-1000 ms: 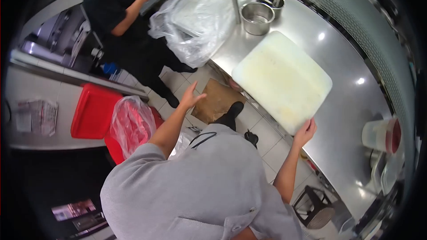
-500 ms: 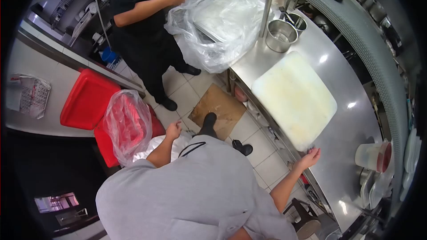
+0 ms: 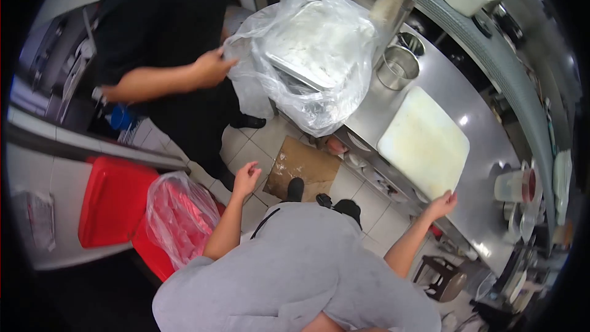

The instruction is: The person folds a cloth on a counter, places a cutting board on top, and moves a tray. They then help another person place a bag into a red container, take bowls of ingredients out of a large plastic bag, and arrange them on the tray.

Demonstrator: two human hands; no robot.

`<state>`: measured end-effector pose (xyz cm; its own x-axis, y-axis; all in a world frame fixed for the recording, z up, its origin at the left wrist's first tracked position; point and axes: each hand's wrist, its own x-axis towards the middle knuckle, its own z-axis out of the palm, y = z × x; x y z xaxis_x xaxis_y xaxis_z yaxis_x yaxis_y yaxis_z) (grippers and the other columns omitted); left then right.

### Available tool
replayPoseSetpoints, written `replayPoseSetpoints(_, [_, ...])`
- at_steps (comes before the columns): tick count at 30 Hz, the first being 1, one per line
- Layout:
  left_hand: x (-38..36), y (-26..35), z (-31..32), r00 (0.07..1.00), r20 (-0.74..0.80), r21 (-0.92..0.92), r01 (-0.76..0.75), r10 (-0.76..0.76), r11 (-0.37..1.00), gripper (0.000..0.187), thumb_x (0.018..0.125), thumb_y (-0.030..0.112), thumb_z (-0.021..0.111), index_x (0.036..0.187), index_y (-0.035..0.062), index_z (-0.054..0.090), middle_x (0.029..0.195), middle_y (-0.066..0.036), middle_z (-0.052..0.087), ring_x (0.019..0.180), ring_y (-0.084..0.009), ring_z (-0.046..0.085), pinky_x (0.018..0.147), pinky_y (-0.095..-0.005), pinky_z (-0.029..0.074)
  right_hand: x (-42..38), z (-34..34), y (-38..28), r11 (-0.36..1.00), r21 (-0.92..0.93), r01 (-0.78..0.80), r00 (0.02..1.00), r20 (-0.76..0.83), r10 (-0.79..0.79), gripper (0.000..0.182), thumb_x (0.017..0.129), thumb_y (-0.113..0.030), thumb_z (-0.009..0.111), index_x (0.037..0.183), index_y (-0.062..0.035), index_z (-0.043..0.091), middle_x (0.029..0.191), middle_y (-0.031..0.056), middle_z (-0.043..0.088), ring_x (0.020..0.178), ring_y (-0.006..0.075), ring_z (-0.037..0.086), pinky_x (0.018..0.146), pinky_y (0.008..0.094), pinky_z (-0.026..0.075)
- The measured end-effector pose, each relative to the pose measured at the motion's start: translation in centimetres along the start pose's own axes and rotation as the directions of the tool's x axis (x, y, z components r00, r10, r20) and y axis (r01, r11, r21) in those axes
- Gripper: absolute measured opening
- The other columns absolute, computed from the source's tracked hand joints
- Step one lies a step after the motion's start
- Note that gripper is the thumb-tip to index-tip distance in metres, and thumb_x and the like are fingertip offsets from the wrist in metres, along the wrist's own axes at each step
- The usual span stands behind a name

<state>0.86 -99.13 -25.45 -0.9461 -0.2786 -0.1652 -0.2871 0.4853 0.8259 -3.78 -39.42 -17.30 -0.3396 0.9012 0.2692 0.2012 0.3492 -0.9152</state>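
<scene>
A white cutting board [image 3: 424, 141] with a yellowish, worn middle lies on the steel counter. My right hand [image 3: 441, 205] is at its near corner, fingers closed around the edge; the fingertips are partly hidden. My left hand [image 3: 247, 178] is raised over the floor on the other side, holding nothing, with its fingers loosely bent and apart. Behind the board stands a round steel pot [image 3: 398, 67]. Farther along, a clear plastic bag [image 3: 332, 114] loosely covers a pale, floury-looking tray [image 3: 310, 46].
A co-worker in black stands at the left, one hand [image 3: 212, 67] beside the bag. The open red bin [image 3: 117, 203] has a clear liner. Cardboard [image 3: 301, 169] lies on the tiled floor. A shelf [image 3: 485, 43] overhangs the counter, where a plastic tub [image 3: 513, 185] stands. A dark stool [image 3: 445, 280] is below.
My view has shifted. My left hand has risen and its fingers have loosened. My right hand stays at the board's corner. The co-worker has leaned closer, with a hand lower beside the bag.
</scene>
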Motion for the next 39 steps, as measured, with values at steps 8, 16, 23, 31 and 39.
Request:
replayPoseSetpoints(8, [6.3, 8.1, -1.8, 0.964, 0.163, -0.013, -0.211, 0.21, 0.977, 0.028, 0.083, 0.016, 0.063, 0.106, 0.0003, 0.061, 0.082, -0.01, 0.064, 0.074, -0.0154, 0.06, 0.069, -0.0278, 0.048, -11.3, 6.9, -10.5, 0.994, 0.112, -0.001, 0.881, 0.469, -0.052, 0.032, 0.087, -0.01, 0.056, 0.117, -0.0005, 0.053, 0.108, 0.0117, 0.059, 0.095, 0.0173, 0.056, 0.081, 0.0296, 0.046])
replayPoseSetpoints(16, [16.7, 24.0, -2.0, 0.872, 0.164, -0.138, -0.443, 0.461, 0.886, 0.027, 0.082, 0.013, 0.062, 0.107, 0.0025, 0.06, 0.083, -0.01, 0.061, 0.075, -0.0212, 0.06, 0.067, -0.0308, 0.048, -19.8, 20.9, -19.9, 0.918, 0.349, -0.188, 0.237, 0.923, -0.302, 0.019, 0.086, -0.009, 0.059, 0.101, 0.0017, 0.06, 0.094, 0.0088, 0.062, 0.082, 0.0147, 0.062, 0.071, 0.027, 0.05])
replayPoseSetpoints(23, [25.4, 25.8, -3.2, 0.938, 0.056, 0.1, -0.347, 0.342, 0.933, 0.028, 0.084, 0.014, 0.062, 0.109, 0.0035, 0.061, 0.089, -0.009, 0.064, 0.081, -0.0181, 0.062, 0.071, -0.0301, 0.05, -21.4, 32.1, -24.1, 0.849, 0.528, -0.017, -0.089, 0.845, -0.527, 0.02, 0.08, -0.008, 0.062, 0.098, -0.001, 0.062, 0.091, 0.0131, 0.059, 0.08, 0.0232, 0.061, 0.068, 0.0308, 0.049])
replayPoseSetpoints(31, [37.7, 26.0, -2.3, 0.961, 0.06, 0.068, -0.274, 0.27, 0.959, 0.033, 0.08, 0.018, 0.064, 0.107, 0.0002, 0.061, 0.094, -0.014, 0.065, 0.086, -0.0249, 0.063, 0.076, -0.0347, 0.049, -18.0, 37.1, -20.6, 0.92, 0.364, 0.147, -0.077, 0.931, -0.356, 0.023, 0.079, -0.013, 0.063, 0.099, -0.0021, 0.061, 0.103, 0.0159, 0.055, 0.097, 0.0329, 0.055, 0.083, 0.0367, 0.044])
replayPoseSetpoints(39, [55.4, 26.3, 1.1, 0.803, 0.285, 0.12, -0.572, 0.523, 0.812, 0.041, 0.083, 0.024, 0.061, 0.117, 0.0009, 0.055, 0.117, -0.021, 0.056, 0.111, -0.0351, 0.052, 0.095, -0.039, 0.041, -16.3, 40.8, -19.4, 0.95, -0.085, 0.302, 0.44, 0.896, -0.059, 0.035, 0.079, -0.022, 0.064, 0.11, -0.004, 0.06, 0.112, 0.0205, 0.051, 0.103, 0.0341, 0.051, 0.085, 0.0373, 0.044])
